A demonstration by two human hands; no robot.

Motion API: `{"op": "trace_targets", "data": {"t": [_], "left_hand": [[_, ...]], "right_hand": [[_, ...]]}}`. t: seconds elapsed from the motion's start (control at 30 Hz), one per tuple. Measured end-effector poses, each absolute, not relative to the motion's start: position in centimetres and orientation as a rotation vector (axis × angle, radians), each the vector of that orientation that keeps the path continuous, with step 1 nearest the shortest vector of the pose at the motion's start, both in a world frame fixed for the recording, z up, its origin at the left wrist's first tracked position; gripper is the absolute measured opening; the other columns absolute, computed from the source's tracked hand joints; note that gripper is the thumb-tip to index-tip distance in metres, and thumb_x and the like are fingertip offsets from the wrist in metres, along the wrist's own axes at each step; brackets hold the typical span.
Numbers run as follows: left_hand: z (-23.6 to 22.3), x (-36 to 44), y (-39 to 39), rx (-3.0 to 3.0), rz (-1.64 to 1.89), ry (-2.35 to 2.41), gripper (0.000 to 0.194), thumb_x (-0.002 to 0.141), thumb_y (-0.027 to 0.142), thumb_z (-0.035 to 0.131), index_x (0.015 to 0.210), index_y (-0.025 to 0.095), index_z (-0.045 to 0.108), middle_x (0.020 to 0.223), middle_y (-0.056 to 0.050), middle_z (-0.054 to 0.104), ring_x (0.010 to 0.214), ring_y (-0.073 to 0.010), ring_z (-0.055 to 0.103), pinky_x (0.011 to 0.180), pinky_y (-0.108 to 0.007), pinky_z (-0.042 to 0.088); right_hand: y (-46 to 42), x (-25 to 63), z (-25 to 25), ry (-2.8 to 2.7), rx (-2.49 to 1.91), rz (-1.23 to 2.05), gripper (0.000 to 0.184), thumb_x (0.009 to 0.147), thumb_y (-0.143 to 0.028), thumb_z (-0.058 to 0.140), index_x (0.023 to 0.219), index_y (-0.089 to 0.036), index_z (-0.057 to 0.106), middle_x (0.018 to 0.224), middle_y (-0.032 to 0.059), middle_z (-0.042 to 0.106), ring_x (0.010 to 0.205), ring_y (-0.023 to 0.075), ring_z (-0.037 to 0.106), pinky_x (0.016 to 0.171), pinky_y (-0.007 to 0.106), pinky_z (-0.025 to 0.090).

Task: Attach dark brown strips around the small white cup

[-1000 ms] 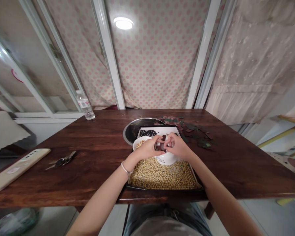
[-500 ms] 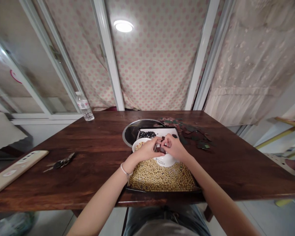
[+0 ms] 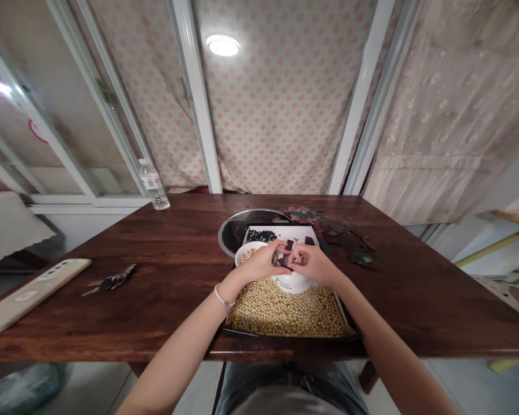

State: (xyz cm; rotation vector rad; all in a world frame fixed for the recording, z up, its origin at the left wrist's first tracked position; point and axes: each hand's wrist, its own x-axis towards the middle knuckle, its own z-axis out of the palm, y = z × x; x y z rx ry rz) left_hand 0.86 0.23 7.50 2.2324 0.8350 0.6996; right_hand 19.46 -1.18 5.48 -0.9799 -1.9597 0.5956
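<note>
My left hand (image 3: 263,260) is curled, thumb and fingers bent around something small above a white bowl (image 3: 293,283). My right hand (image 3: 312,262) meets it from the right with its fingertips pinched together. What each hand grips is mostly covered by fingers; a dark reddish piece (image 3: 289,245) shows behind the fingertips. Beneath my hands, yellow soybeans (image 3: 285,311) fill the near part of a black-edged tray (image 3: 301,231). Black beans (image 3: 262,236) lie at its far left. A second white bowl (image 3: 239,255) with yellow beans stands beside my left hand.
Behind the tray is a round dark platter (image 3: 227,236). Dark green and reddish scraps (image 3: 339,230) lie scattered at the back right. On the left of the wooden table (image 3: 173,276) are keys (image 3: 112,281), a phone (image 3: 38,294) and a water bottle (image 3: 154,185).
My right hand has lowered slightly and its fingers have curled in more. My left hand keeps nearly the same pose. The whole view has shifted a little.
</note>
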Motion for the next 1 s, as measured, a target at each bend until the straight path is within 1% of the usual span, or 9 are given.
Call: {"op": "trace_targets", "data": {"t": [0.13,0.23,0.33,0.5,0.67,0.8,0.87,1.0], "left_hand": [[7.49,0.87,0.24,2.237,0.706,0.838,0.06,0.064,0.027,0.076,0.115,0.018,0.045,0.113,-0.012,0.062,0.102,-0.0272,0.059,0.083,-0.038,0.045],[7.4,0.84,0.32,2.237,0.709,0.823,0.059,0.065,0.027,0.075,0.115,0.018,0.045,0.112,-0.011,0.063,0.103,-0.0263,0.058,0.083,-0.037,0.045],[7.24,0.79,0.43,2.237,0.714,0.824,0.06,0.064,0.027,0.075,0.116,0.018,0.045,0.113,-0.012,0.062,0.102,-0.0265,0.058,0.082,-0.037,0.045],[7.11,0.74,0.56,2.24,0.722,0.832,0.06,0.063,0.027,0.076,0.115,0.018,0.047,0.113,-0.011,0.062,0.102,-0.0271,0.058,0.083,-0.038,0.044],[7.14,0.76,0.52,2.236,0.73,0.81,0.059,0.064,0.027,0.075,0.115,0.019,0.046,0.111,-0.01,0.063,0.103,-0.0262,0.058,0.085,-0.038,0.044],[7.17,0.81,0.45,2.23,0.729,0.801,0.06,0.064,0.028,0.076,0.115,0.019,0.046,0.112,-0.011,0.062,0.104,-0.0264,0.058,0.085,-0.038,0.044],[7.2,0.83,0.44,2.229,0.727,0.792,0.058,0.065,0.028,0.075,0.114,0.019,0.046,0.113,-0.01,0.062,0.105,-0.0259,0.057,0.086,-0.037,0.044],[7.26,0.81,0.39,2.231,0.718,0.794,0.057,0.066,0.028,0.074,0.115,0.019,0.046,0.114,-0.01,0.061,0.104,-0.0259,0.058,0.085,-0.037,0.044]], "right_hand": [[-1.02,19.52,5.55,-1.893,-1.018,0.537,0.019,0.067,-0.015,0.053,0.058,-0.021,0.038,0.065,-0.0003,0.061,0.058,0.0133,0.051,0.056,0.024,0.037],[-1.11,19.39,5.7,-1.915,-1.006,0.554,0.02,0.066,-0.015,0.055,0.057,-0.021,0.039,0.059,-0.0025,0.058,0.055,0.0123,0.049,0.054,0.024,0.037],[-1.26,19.49,5.89,-1.955,-0.978,0.607,0.021,0.064,-0.014,0.057,0.056,-0.021,0.038,0.058,-0.0036,0.059,0.052,0.0111,0.048,0.052,0.022,0.036],[-1.0,19.33,5.99,-1.891,-1.006,0.598,0.02,0.066,-0.013,0.054,0.057,-0.021,0.038,0.06,-0.002,0.059,0.056,0.0124,0.05,0.055,0.024,0.037],[-1.04,19.43,5.95,-1.951,-0.953,0.688,0.024,0.065,-0.015,0.057,0.056,-0.021,0.036,0.063,-0.0019,0.063,0.055,0.0119,0.052,0.052,0.022,0.038],[-0.91,19.56,6.05,-1.917,-0.986,0.64,0.016,0.065,-0.013,0.056,0.059,-0.02,0.043,0.06,-0.0029,0.058,0.053,0.0107,0.045,0.051,0.022,0.034],[-0.91,19.36,6.09,-1.908,-0.993,0.626,0.014,0.065,-0.013,0.056,0.061,-0.02,0.044,0.058,-0.0039,0.056,0.051,0.0102,0.041,0.05,0.022,0.032],[-1.05,19.49,6.05,-1.968,-0.955,0.688,0.018,0.064,-0.015,0.059,0.06,-0.021,0.041,0.062,-0.0038,0.061,0.048,0.0091,0.04,0.048,0.021,0.032]]}}
